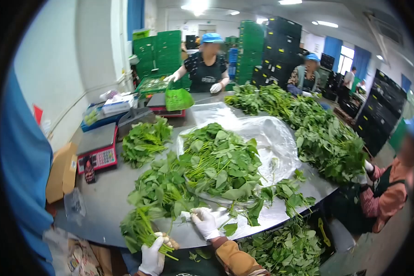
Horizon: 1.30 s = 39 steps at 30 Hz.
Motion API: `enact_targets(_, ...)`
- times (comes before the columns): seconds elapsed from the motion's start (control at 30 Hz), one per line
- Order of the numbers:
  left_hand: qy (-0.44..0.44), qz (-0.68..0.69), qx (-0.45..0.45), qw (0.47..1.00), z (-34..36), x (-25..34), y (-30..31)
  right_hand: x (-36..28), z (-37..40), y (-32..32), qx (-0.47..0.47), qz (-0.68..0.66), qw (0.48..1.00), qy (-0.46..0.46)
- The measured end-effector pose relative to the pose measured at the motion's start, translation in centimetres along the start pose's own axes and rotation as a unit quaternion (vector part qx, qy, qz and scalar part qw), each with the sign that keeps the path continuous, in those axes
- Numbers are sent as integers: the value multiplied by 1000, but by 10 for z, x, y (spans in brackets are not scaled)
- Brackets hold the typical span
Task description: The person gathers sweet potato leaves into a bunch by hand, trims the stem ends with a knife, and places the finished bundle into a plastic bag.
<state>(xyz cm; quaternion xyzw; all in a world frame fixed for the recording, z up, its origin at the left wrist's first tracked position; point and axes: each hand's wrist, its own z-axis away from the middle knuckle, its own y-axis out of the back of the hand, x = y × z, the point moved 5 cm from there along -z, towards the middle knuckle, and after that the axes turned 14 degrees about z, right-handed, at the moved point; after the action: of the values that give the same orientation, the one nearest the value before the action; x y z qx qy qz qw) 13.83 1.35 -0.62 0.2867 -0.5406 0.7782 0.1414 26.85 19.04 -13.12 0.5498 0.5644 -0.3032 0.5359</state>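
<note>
My left hand (152,258), in a white glove, is closed round the stems of a small bunch of leafy greens (141,226) at the table's near edge. The bunch's leaves point up and left; the cut stem ends stick out to the right. Also gloved, my right hand (205,224) rests at the table edge beside the loose greens, its fingers slightly bent and apart, with nothing visible in them. Just beyond both hands lies a large heap of leafy greens (221,161), partly on a clear plastic sheet (278,147).
A scale (99,149) and cardboard box (62,172) stand left. More greens (317,133) line the table's right side; others fill a container (285,248) below. Across the table, a person (207,69) handles a green basket (178,99). Another person (386,193) sits right.
</note>
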Motion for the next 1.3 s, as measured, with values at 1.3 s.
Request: enact_targets(1.3,-290,-253,291,876,-111,30,226,-16,2,-4,61,234,970,32)
